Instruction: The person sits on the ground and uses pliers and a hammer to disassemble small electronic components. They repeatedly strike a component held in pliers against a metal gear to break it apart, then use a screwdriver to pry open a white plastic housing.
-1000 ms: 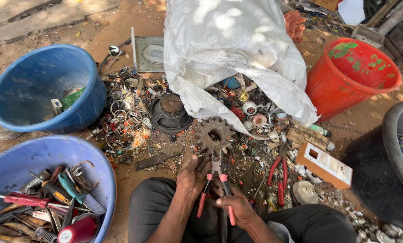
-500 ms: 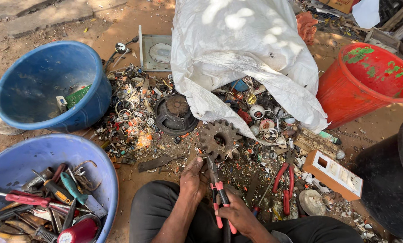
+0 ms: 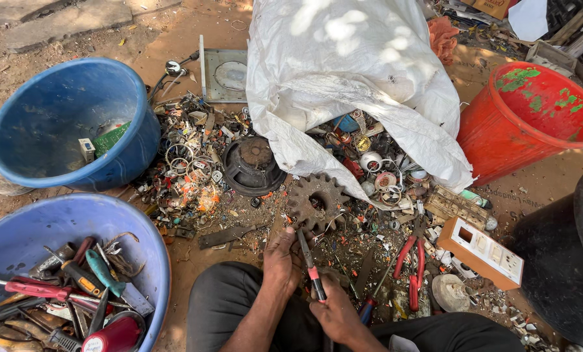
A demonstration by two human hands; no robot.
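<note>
Red-handled pliers (image 3: 312, 268) now steeper, both hands' fingers (image 3: 285, 251) clamped around them, near rusty gear (image 3: 317, 203).

I seem to be at an outdoor scrap-sorting yard: bare dirt ground (image 3: 76, 39), a scrap heap (image 3: 194, 169) ahead, a tool basin (image 3: 142, 241) near left, a white sack (image 3: 350, 72) far.

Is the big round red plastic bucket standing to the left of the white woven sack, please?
No, the red plastic bucket stands to the right of the white woven sack.
</note>
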